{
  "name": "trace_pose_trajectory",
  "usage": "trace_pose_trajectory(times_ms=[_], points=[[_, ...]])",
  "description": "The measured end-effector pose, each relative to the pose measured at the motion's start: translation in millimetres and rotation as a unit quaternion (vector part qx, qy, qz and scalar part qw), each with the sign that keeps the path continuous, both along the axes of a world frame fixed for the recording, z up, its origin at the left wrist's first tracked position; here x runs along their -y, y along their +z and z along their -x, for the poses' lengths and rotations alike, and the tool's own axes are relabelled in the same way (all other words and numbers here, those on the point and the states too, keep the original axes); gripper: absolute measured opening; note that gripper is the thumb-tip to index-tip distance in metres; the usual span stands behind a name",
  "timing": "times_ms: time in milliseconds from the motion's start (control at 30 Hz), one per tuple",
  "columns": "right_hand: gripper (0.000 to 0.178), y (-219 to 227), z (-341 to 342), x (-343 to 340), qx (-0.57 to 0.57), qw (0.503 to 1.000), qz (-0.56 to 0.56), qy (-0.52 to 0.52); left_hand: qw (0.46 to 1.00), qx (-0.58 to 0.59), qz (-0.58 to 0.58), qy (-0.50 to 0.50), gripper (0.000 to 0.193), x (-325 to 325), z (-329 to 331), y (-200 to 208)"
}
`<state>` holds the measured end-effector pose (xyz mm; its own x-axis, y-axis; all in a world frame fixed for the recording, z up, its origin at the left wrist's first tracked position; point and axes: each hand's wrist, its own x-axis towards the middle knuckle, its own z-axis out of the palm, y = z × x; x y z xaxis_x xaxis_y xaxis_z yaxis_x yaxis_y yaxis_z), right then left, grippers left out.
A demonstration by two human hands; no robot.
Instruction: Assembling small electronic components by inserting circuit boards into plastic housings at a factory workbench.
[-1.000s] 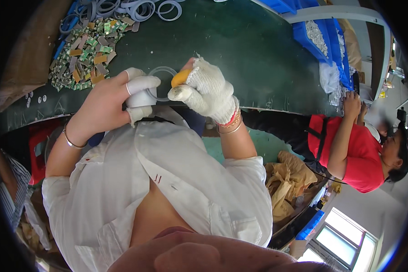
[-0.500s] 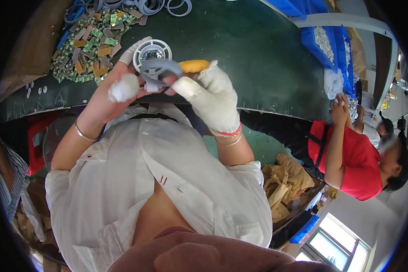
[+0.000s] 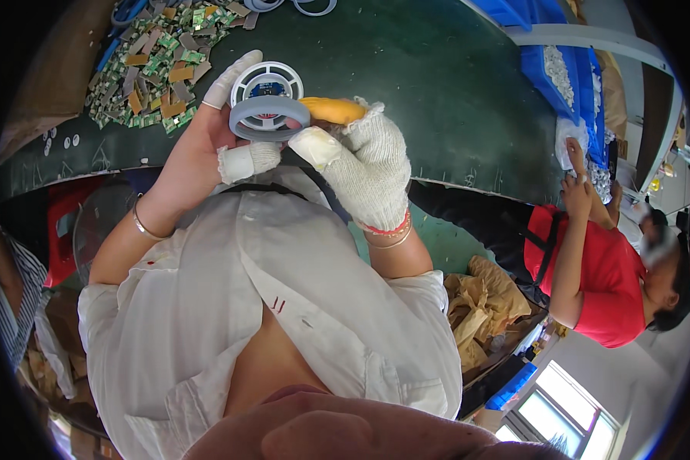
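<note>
My left hand (image 3: 195, 157), with wrapped thumb and fingertip, grips a round white plastic housing (image 3: 296, 77) by its side. Inside the housing's open face sits a small dark blue circuit board (image 3: 268, 89). My right hand (image 3: 364, 161), in a white knitted glove with a yellow finger cover (image 3: 333, 110), pinches a grey ring (image 3: 243, 121). The ring lies tilted across the near part of the housing and seems to touch its rim. Part of the housing is hidden behind the ring.
A heap of small green circuit boards (image 3: 152, 65) lies at the far left of the dark green table (image 3: 429, 92). More grey rings (image 3: 314, 6) are at its far edge. Blue bins (image 3: 548, 80) hold white parts at the right, near a co-worker in a red shirt (image 3: 590, 268).
The grey ring has moved onto the near part of the housing. My left thumb has come in against the near side, and the housing has shifted slightly right.
</note>
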<state>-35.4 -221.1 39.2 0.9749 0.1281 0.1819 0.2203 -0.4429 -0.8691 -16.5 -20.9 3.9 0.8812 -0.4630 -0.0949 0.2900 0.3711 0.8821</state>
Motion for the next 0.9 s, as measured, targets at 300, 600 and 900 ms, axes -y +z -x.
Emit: trace_pose_trajectory(times_ms=[300,600,900], points=[[0.027,1.7,0.8,-2.0,-0.044,0.999,-0.004,-0.012,1.000,-0.003,0.004,0.009,0.101,0.7,-0.4,-3.7],[0.036,0.8,-0.9,-6.0,-0.096,0.993,-0.057,-0.030,0.999,0.013,0.037,0.016,0.090,1.4,0.7,-10.2],[0.035,-2.7,-24.4,-15.2,0.011,0.995,0.081,0.049,0.982,0.151,-0.098,-0.057,0.070,7.9,0.8,-12.1]])
